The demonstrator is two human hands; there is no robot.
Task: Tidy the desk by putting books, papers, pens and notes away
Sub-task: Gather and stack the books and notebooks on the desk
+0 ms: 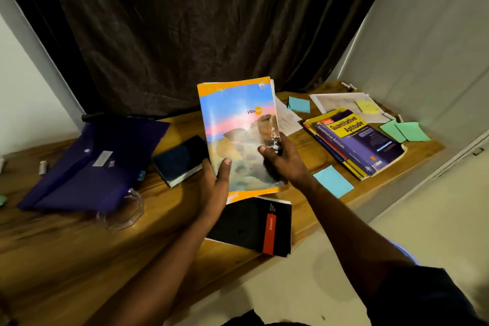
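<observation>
Notebook [238,135]: thin soft-cover, glossy, with orange bands top and bottom and a blue-and-pink sky over pale rocks. "you" is printed near the right edge. The cover is scuffed, with white tears along the right edge. I see it held tilted above the bench [53,246], clear of the surface, front cover toward the camera.

Left hand [215,177] grips the lower left edge, thumb flat on the cover, fingers hidden behind. Right hand [284,164] is clamped on the lower right edge, thumb on the front.

Bench: warm brown wood, visible grain. Below the notebook, at the near edge, lies a matte black book [251,225] with a red strip. Further left are a small dark book [182,159] and a purple plastic folder [92,164]. To the right is a stack of textbooks [357,140], the top one reading "Quantitative Aptitude". A blue sticky note [333,180] lies flat just beside the stack.
</observation>
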